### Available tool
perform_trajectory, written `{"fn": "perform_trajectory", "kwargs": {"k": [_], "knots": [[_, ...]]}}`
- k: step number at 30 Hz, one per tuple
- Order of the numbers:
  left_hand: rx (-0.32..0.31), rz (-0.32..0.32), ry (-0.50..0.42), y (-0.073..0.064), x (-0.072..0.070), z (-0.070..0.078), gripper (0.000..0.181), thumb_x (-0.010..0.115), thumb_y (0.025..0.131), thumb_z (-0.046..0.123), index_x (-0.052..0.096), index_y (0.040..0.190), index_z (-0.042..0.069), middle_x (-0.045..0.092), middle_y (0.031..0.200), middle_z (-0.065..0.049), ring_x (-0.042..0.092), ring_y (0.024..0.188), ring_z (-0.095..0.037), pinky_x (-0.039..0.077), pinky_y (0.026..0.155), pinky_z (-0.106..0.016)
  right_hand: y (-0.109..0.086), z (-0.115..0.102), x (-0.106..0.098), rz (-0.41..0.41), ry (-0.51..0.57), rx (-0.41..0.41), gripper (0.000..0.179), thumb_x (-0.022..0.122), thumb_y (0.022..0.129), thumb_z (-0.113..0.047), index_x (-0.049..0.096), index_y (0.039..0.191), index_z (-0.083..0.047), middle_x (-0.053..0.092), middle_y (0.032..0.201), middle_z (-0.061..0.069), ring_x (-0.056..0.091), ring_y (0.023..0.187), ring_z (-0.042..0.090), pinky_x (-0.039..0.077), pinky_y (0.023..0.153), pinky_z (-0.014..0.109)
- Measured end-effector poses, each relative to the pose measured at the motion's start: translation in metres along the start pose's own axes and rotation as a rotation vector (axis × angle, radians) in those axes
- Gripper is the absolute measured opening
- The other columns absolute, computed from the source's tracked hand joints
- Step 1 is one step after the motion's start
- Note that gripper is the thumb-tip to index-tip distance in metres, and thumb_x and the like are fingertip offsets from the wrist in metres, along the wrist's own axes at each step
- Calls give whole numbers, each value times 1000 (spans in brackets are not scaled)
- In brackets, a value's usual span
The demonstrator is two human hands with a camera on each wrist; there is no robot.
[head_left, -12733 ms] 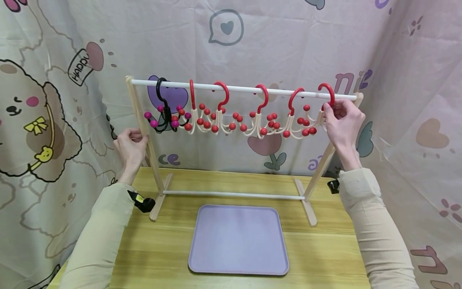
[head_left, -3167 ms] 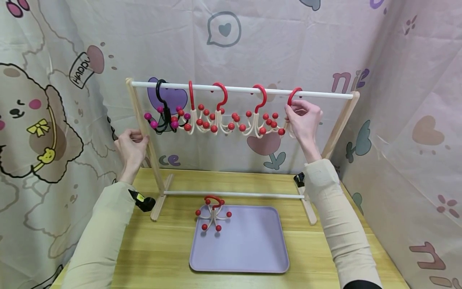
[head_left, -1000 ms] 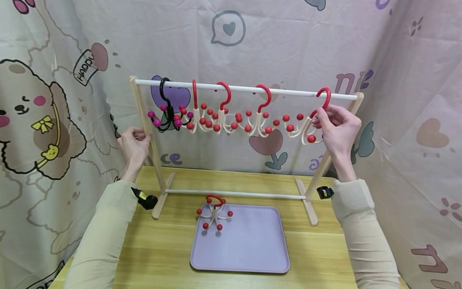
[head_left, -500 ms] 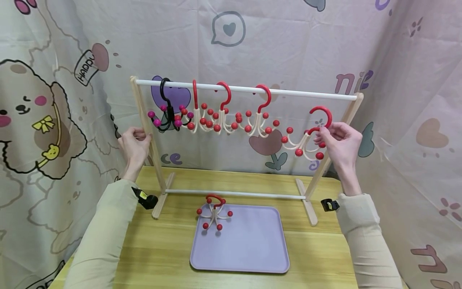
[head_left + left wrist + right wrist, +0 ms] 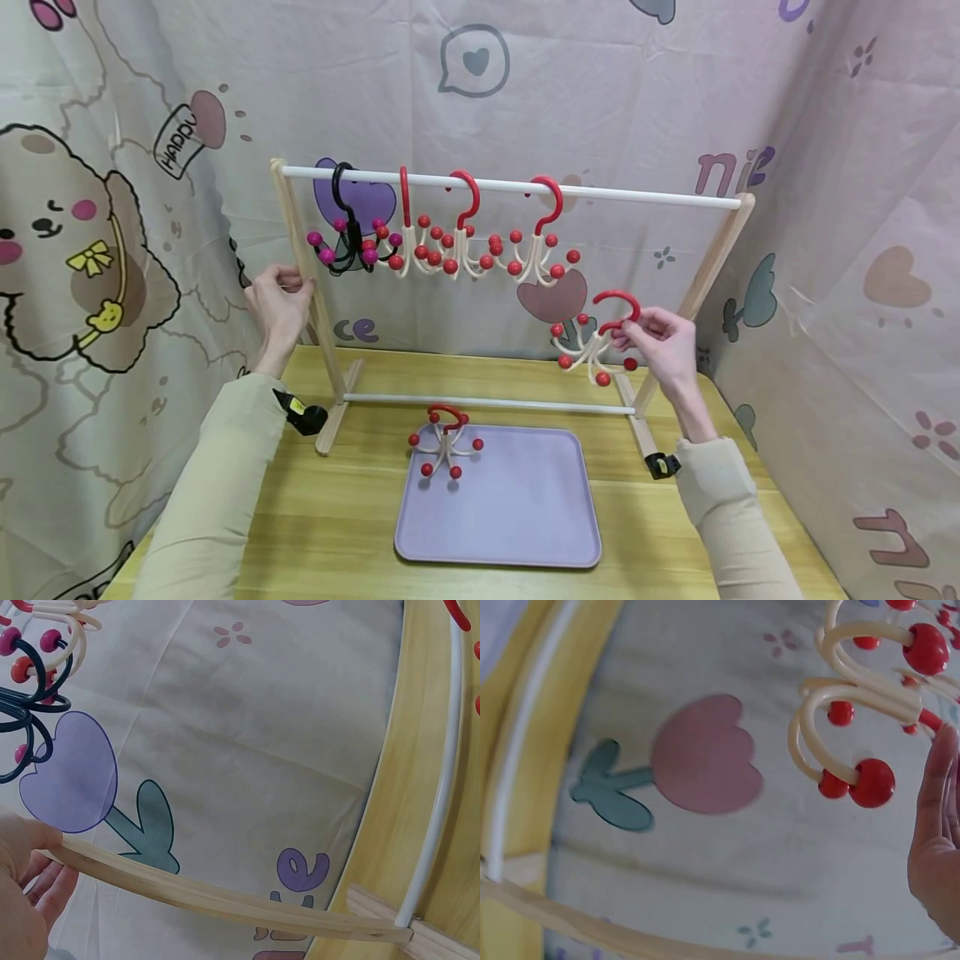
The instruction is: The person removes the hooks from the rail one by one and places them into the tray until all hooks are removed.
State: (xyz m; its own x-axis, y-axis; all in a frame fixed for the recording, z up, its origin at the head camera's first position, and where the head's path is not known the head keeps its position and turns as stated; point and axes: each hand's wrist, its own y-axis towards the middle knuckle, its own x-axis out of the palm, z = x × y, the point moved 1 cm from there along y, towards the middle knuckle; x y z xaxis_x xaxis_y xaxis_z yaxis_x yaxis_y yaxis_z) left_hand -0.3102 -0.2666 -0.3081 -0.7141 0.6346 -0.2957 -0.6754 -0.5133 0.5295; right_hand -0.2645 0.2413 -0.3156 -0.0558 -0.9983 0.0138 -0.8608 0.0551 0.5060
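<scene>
My right hand (image 5: pixel 663 342) pinches the red hook of a cream multi-arm hanger (image 5: pixel 592 354) with red ball tips. That hanger is off the bar, in the air above the table and in front of the rack's right side. In the right wrist view the hanger's curved arms (image 5: pixel 855 697) stick out from my fingers. My left hand (image 5: pixel 281 312) grips the left wooden post (image 5: pixel 187 889) of the rack between thumb and fingers. A second red-hooked hanger (image 5: pixel 446 446) stands on the back left of the lilac tray (image 5: pixel 517 508), its balls downward.
From the rack's white top bar (image 5: pixel 637 194) hang a black hanger (image 5: pixel 348 237) with magenta balls and three red-hooked cream ones, such as the rightmost hanger (image 5: pixel 536 246). A lower white bar (image 5: pixel 487 403) runs behind the tray. Printed curtains (image 5: pixel 847 292) enclose the wooden table (image 5: pixel 322 517).
Two red-hooked hangers have left the bar's right end; one came to stand on the tray. My right hand has unhooked the other and brought it down and leftward. My left hand stays put.
</scene>
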Motion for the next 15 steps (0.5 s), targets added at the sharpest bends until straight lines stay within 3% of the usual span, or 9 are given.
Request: {"fn": "perform_trajectory", "kwargs": {"k": [4, 7, 9, 13, 15], "knots": [[2, 3, 9, 0, 0, 0, 22, 70, 89, 8, 70, 108, -4, 75, 102, -25, 41, 63, 19, 43, 97, -31, -11, 21, 9, -107, 20, 55, 15, 61, 90, 11, 70, 89, -1, 77, 75, -1, 70, 60, 11, 59, 59, 24], [9, 11, 18, 0, 0, 0, 22, 71, 89, 8, 71, 107, -4, 75, 101, -24, 42, 61, 21, 40, 84, -18, -21, 36, 18, -187, 20, 98, 7, 60, 90, 10, 67, 93, 11, 76, 75, -3, 70, 61, 10, 60, 61, 25], [13, 13, 19, 0, 0, 0, 22, 71, 89, 8, 71, 107, -4, 76, 101, -24, 42, 60, 22, 37, 79, -13, -27, 46, 24, -239, 17, 126, 13, 60, 91, 10, 61, 98, 20, 76, 76, -5, 70, 63, 9, 61, 62, 27], [13, 11, 16, 0, 0, 0, 22, 71, 89, 8, 71, 107, -4, 75, 101, -24, 41, 61, 21, 36, 81, -14, -38, 63, 36, -328, 5, 174, 24, 59, 91, 8, 54, 103, 28, 75, 77, -5, 71, 65, 9, 61, 65, 28], [12, 11, 15, 0, 0, 0, 22, 71, 88, 9, 71, 106, -4, 75, 101, -24, 41, 61, 21, 37, 84, -18, -43, 72, 44, -364, -1, 194, 24, 59, 90, 7, 55, 104, 27, 76, 78, 0, 72, 67, 10, 62, 66, 30]]}}
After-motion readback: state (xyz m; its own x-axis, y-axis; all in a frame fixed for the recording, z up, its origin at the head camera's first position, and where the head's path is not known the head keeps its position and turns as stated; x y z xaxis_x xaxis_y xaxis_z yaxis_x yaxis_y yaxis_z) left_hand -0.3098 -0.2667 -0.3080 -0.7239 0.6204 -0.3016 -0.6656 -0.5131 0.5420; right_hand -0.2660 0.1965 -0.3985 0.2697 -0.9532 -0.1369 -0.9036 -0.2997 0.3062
